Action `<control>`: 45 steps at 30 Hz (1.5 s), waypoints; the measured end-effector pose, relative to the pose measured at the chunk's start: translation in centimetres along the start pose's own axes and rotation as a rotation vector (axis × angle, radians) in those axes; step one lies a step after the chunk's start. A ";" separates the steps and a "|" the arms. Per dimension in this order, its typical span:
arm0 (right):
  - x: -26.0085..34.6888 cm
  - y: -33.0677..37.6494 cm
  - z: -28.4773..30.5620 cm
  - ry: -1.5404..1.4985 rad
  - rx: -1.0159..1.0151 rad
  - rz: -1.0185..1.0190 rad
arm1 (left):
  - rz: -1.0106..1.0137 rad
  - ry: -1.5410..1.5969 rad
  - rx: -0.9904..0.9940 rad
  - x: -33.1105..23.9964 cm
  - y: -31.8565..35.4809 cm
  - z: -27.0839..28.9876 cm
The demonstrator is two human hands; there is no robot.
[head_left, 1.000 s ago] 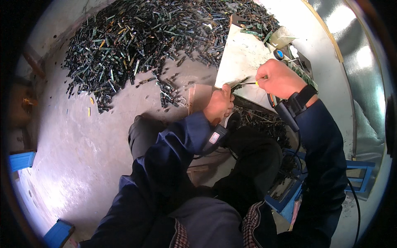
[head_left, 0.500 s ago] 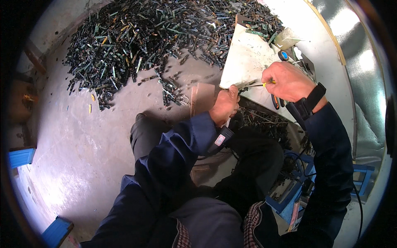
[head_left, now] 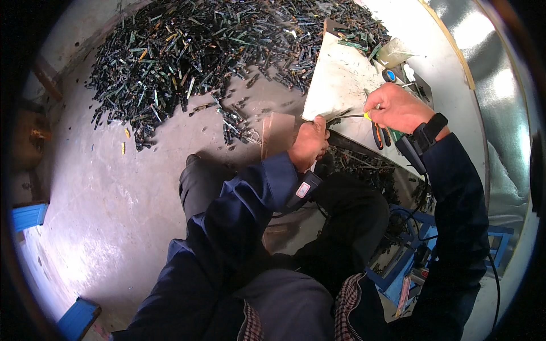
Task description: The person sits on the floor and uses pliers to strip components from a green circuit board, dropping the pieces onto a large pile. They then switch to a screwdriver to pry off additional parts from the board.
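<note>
My right hand (head_left: 401, 111) is closed around the yellow handle of a thin-shafted screwdriver (head_left: 354, 116). Its shaft points left, toward my left hand (head_left: 309, 143). That hand is closed in a pinch at the near left corner of a pale work board (head_left: 327, 91). A small dark strip-like part (head_left: 334, 121) sticks out past my left fingertips, by the screwdriver's tip; whether the two touch is too small to tell. Just below my right hand lie pliers with orange-and-black handles (head_left: 377, 136).
A large heap of dark strip-like parts (head_left: 193, 57) covers the floor ahead. On the board's far right are a translucent cup (head_left: 393, 53) and a round blue item (head_left: 389, 76). More dark parts (head_left: 364, 170) lie under the board, and a blue frame (head_left: 398, 273) stands lower right.
My right hand and the screwdriver have shifted slightly to the right, and the right wrist has turned a little. My left hand stays in almost the same place.
</note>
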State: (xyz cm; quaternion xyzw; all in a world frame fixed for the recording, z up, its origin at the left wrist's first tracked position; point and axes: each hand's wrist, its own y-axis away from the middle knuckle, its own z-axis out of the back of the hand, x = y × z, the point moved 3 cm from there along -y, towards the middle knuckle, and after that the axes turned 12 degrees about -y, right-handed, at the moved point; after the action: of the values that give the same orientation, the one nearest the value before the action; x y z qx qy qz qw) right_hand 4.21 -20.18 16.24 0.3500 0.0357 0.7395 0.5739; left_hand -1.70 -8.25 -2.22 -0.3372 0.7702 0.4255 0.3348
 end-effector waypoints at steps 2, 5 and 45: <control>0.5 0.0 -0.4 0.096 -0.014 0.098 | 0.012 0.010 0.011 0.2 0.0 0.2; 0.9 -0.1 -0.9 0.100 -0.026 0.081 | 0.058 0.038 0.034 0.2 -0.1 0.4; -3.6 3.7 -1.9 -0.686 0.001 -0.367 | -0.542 -0.706 -0.473 0.7 -1.6 0.1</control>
State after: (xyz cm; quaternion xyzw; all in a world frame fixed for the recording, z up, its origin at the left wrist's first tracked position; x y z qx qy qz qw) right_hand 0.44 -23.92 14.79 0.5649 -0.0960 0.4647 0.6751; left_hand -0.80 -8.97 -3.48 -0.4274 0.3774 0.5741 0.5877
